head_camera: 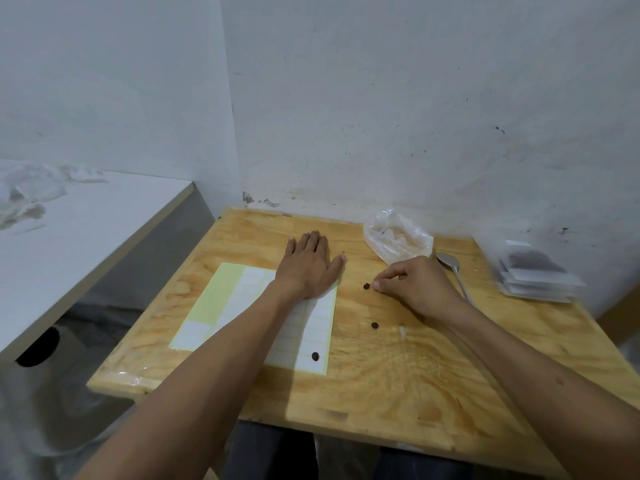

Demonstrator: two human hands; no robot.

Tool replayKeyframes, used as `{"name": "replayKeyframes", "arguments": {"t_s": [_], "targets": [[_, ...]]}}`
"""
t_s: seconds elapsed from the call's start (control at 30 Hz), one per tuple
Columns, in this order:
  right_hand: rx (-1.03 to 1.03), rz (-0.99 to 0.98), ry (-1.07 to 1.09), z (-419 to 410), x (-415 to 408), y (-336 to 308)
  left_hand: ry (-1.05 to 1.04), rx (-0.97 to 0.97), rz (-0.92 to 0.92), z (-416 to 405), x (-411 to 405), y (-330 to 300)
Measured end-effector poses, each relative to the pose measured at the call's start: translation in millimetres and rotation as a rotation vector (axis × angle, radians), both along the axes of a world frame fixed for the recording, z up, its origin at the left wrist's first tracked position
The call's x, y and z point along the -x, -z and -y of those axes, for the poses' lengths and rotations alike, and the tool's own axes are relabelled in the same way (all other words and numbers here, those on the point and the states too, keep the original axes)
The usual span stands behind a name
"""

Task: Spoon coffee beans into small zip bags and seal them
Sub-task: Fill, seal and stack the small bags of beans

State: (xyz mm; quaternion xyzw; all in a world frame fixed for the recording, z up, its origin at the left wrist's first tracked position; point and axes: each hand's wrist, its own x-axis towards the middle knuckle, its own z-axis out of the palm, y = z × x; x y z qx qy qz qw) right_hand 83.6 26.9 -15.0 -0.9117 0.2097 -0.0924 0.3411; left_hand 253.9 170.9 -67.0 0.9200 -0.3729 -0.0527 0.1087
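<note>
Three loose coffee beans lie on the wooden table (381, 375): one (366, 286) just left of my right fingertips, one (374, 325) nearer me, one (315, 356) on the label sheet (221, 306). My right hand (415, 289) has its fingers curled, thumb and forefinger together beside the first bean; nothing shows between them. My left hand (308, 265) lies flat, palm down, over the sheet's far edge. A crumpled clear plastic bag (398, 242) sits at the back. A metal spoon (450, 263) lies behind my right hand. Small filled zip bags (536, 275) are stacked at the right.
The table stands in a corner of white walls. A white counter (86, 230) with crumpled plastic on it runs along the left, across a gap. Fine crumbs dot the wood near the front right.
</note>
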Motion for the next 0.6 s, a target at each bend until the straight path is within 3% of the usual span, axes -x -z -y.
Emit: {"name": "replayKeyframes", "arguments": {"t_s": [0.07, 0.2, 0.27, 0.33, 0.43, 0.47, 0.6], "targets": [[-0.140, -0.006, 0.068, 1, -2, -2, 0.001, 0.003, 0.001, 0, 0, 1], [-1.018, -0.028, 0.306, 8, -12, -11, 0.007, 0.014, -0.001, 0, 0, 0], [-1.152, -0.024, 0.326, 7, -16, -12, 0.007, 0.018, 0.002, -1, 0, 0], [-0.990, -0.018, 0.309, 0, -16, -13, 0.004, 0.019, 0.006, -1, 0, 1], [-0.297, 0.008, 0.214, -10, -11, -8, 0.000, 0.010, 0.005, 0, 0, 0], [-0.163, 0.035, 0.147, -11, -10, -3, -0.001, 0.010, 0.003, -1, 1, 0], [-0.090, 0.044, 0.022, -10, -9, 8, -0.001, 0.019, 0.003, 0, 1, -1]]}}
